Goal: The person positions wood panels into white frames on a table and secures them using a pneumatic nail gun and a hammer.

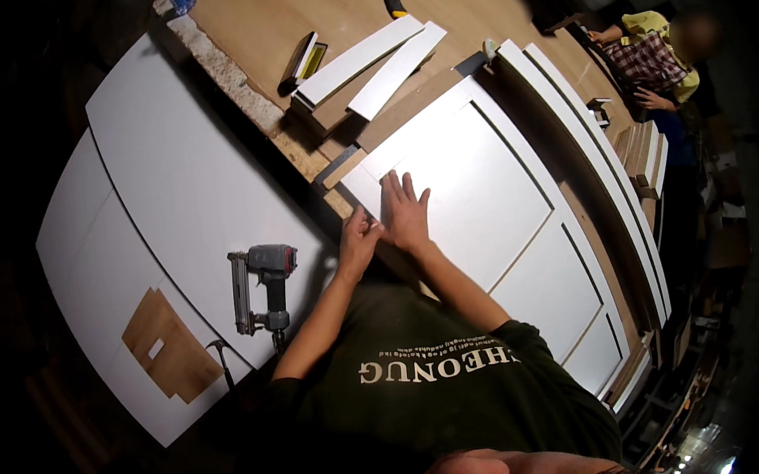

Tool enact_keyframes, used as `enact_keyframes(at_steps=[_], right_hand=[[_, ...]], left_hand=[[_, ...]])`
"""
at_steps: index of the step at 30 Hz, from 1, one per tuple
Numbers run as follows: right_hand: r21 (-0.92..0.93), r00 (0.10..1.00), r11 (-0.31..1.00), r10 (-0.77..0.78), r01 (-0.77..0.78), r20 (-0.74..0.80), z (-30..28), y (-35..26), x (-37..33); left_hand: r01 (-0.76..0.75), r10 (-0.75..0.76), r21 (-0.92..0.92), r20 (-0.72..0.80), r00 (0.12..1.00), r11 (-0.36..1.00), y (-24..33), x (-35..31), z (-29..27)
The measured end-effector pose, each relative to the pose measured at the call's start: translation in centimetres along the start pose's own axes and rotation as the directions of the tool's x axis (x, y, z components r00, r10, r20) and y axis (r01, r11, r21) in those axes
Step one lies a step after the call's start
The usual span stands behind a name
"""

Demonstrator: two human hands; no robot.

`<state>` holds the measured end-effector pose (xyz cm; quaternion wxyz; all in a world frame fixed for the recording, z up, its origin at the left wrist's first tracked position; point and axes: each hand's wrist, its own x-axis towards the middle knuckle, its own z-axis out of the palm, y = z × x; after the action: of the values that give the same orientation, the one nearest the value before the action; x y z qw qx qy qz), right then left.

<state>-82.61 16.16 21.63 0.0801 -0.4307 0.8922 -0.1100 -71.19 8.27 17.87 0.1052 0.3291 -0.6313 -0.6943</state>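
Observation:
A white panel [455, 177] with dark slots lies on the workbench in front of me. My right hand [407, 215] rests on it near its left corner, palm down with the fingers spread. Just left of it, my left hand [359, 244] is at the panel's near edge, fingers curled and thumb close to the fingertips. Whatever may be between those fingers is too small to make out. A grey and black pneumatic nail gun [269, 286] lies on a large white board [206, 179] to the left, away from both hands.
White-faced strips [361, 58] are stacked beyond the panel, by a small dark box [302, 63] and a yellow-black utility knife [392, 1]. Long white strips [600, 148] stand to the right. A hammer [221, 352] and brown sheet [169, 343] lie left. A co-worker [651, 60] is far right.

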Motion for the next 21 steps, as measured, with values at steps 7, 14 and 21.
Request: enact_keyframes(at_steps=[7,14,21], right_hand=[[0.053,0.998,0.998,-0.024,0.027,-0.059,0.6,0.9,-0.6],[0.099,0.999,0.995,-0.029,0.031,-0.029,0.6,0.1,-0.5],[0.053,0.999,0.998,0.033,-0.032,-0.02,0.3,1.4,-0.6]], left_hand=[[-0.054,0.054,0.004,-0.062,0.997,0.999,-1.0,0.1,0.4],[-0.105,0.11,0.101,-0.048,0.993,0.989,-1.1,-0.5,-0.5],[-0.213,0.211,-0.046,-0.042,0.977,0.976,1.0,-0.3,0.8]])
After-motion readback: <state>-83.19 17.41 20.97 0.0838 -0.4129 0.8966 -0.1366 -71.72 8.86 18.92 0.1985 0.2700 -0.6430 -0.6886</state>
